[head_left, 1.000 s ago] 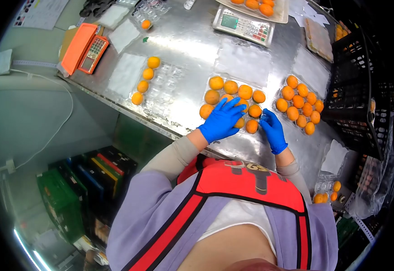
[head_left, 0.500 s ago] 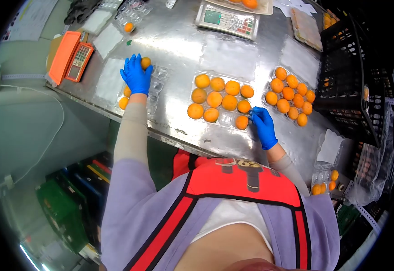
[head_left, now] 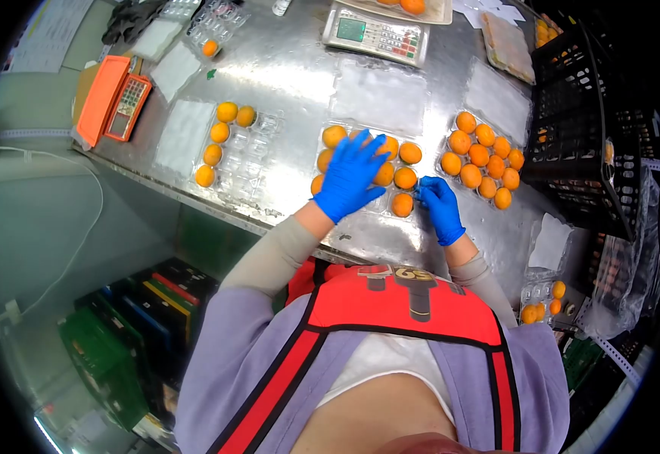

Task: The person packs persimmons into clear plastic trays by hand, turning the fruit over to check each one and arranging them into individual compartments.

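Observation:
My left hand (head_left: 351, 175), in a blue glove, reaches over a clear plastic tray (head_left: 379, 206) of oranges (head_left: 409, 153) in the middle of the metal table. Its fingers are spread across the fruit and hide part of it; whatever lies under the palm is out of sight. At the tray's right edge, my gloved right hand (head_left: 442, 210) pinches the plastic rim beside the end oranges. Further left, a second clear tray (head_left: 243, 181) has several oranges (head_left: 213, 155) along its left side and bare cups on its right.
A filled tray of oranges (head_left: 479, 156) lies to the right, near a black crate (head_left: 568, 129). A white scale (head_left: 376, 35) stands at the back and an orange scale (head_left: 114, 102) at the left. A smaller tray (head_left: 538, 291) with oranges sits low at right.
My left hand has left the orange at the top of the left tray and moved right, over the middle tray. That orange stays in the left tray. My right hand holds its place.

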`<action>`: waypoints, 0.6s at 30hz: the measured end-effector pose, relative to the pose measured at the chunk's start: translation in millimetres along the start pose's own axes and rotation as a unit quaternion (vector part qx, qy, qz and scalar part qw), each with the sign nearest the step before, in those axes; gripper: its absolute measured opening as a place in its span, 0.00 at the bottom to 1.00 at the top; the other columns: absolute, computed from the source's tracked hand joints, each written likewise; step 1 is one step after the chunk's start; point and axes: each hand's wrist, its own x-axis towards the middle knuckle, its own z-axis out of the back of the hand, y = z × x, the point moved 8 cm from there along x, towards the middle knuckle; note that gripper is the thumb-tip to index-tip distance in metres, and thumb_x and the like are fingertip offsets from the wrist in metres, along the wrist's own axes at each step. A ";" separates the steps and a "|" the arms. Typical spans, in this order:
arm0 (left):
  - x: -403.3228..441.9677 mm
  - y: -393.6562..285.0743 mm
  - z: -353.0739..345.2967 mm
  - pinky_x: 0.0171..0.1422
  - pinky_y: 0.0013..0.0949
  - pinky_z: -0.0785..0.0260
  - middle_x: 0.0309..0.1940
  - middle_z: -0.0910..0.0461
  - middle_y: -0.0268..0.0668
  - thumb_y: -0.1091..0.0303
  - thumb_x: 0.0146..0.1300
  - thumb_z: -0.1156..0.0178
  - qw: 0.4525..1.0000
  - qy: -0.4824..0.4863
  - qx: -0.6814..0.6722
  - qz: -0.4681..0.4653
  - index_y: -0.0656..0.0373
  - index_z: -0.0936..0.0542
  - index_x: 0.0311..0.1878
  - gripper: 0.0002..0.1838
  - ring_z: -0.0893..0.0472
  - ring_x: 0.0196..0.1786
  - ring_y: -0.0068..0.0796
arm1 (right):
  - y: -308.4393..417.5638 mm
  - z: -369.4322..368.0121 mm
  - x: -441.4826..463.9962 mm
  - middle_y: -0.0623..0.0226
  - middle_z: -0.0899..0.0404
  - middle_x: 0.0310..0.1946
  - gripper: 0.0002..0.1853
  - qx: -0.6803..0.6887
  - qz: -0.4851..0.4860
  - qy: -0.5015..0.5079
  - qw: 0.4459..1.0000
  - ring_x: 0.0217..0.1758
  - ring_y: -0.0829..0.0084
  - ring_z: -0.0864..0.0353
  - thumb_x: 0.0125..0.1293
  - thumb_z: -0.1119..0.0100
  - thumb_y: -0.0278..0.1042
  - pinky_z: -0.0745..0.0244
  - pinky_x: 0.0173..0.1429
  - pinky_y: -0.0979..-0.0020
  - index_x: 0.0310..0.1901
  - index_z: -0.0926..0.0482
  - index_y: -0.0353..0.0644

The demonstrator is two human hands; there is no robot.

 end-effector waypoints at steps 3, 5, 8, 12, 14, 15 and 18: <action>3.7 -3.3 -30.0 0.68 0.49 0.48 0.65 0.36 0.36 0.57 0.46 0.31 0.997 0.052 0.053 0.020 0.48 0.25 0.55 0.29 0.39 0.68 0.45 | 6.4 10.1 5.8 0.67 0.22 0.39 0.13 -0.109 0.108 -0.023 0.988 0.40 0.76 0.24 0.62 0.43 0.30 0.28 0.46 0.73 0.48 0.25 0.39; 6.1 -1.4 -33.5 0.68 0.49 0.48 0.65 0.36 0.35 0.58 0.45 0.30 0.997 0.062 0.049 0.022 0.48 0.24 0.54 0.29 0.39 0.68 0.45 | 31.2 13.5 -1.3 0.65 0.21 0.42 0.15 -0.248 0.172 -0.076 0.950 0.42 0.73 0.23 0.61 0.42 0.33 0.28 0.49 0.71 0.49 0.25 0.39; 10.3 3.2 -34.6 0.70 0.50 0.51 0.65 0.37 0.34 0.56 0.44 0.30 0.996 0.086 0.034 0.014 0.48 0.24 0.54 0.30 0.42 0.69 0.44 | 45.2 10.8 -1.7 0.63 0.22 0.44 0.17 -0.238 0.170 -0.077 0.953 0.44 0.70 0.22 0.61 0.41 0.34 0.28 0.49 0.71 0.51 0.26 0.40; 7.8 16.3 -15.2 0.72 0.51 0.53 0.63 0.34 0.36 0.53 0.43 0.29 0.993 0.016 -0.116 0.029 0.50 0.24 0.53 0.31 0.44 0.70 0.46 | 68.8 -4.8 3.1 0.63 0.22 0.46 0.19 -0.253 0.200 -0.069 0.944 0.46 0.70 0.22 0.60 0.41 0.35 0.28 0.49 0.70 0.53 0.26 0.41; 2.4 33.3 3.3 0.71 0.51 0.52 0.62 0.33 0.38 0.53 0.42 0.28 0.986 -0.045 -0.145 0.063 0.50 0.24 0.53 0.32 0.43 0.70 0.48 | 86.0 -20.6 8.1 0.62 0.22 0.45 0.21 -0.268 0.271 -0.058 0.922 0.45 0.67 0.22 0.59 0.40 0.34 0.27 0.49 0.68 0.55 0.26 0.42; -3.5 47.6 17.3 0.71 0.50 0.51 0.62 0.32 0.40 0.53 0.41 0.27 0.975 -0.106 -0.172 0.096 0.51 0.24 0.53 0.33 0.43 0.69 0.50 | 90.2 -25.6 14.7 0.62 0.22 0.45 0.21 -0.268 0.270 -0.057 0.923 0.45 0.67 0.22 0.59 0.40 0.34 0.27 0.49 0.68 0.55 0.26 0.42; -36.7 105.1 47.2 0.70 0.51 0.49 0.63 0.34 0.47 0.57 0.40 0.26 0.950 -0.205 -0.122 0.201 0.53 0.23 0.53 0.33 0.41 0.68 0.53 | 102.6 -62.0 31.7 0.59 0.23 0.41 0.25 -0.416 0.333 -0.008 0.846 0.45 0.59 0.24 0.54 0.39 0.32 0.28 0.51 0.61 0.56 0.27 0.47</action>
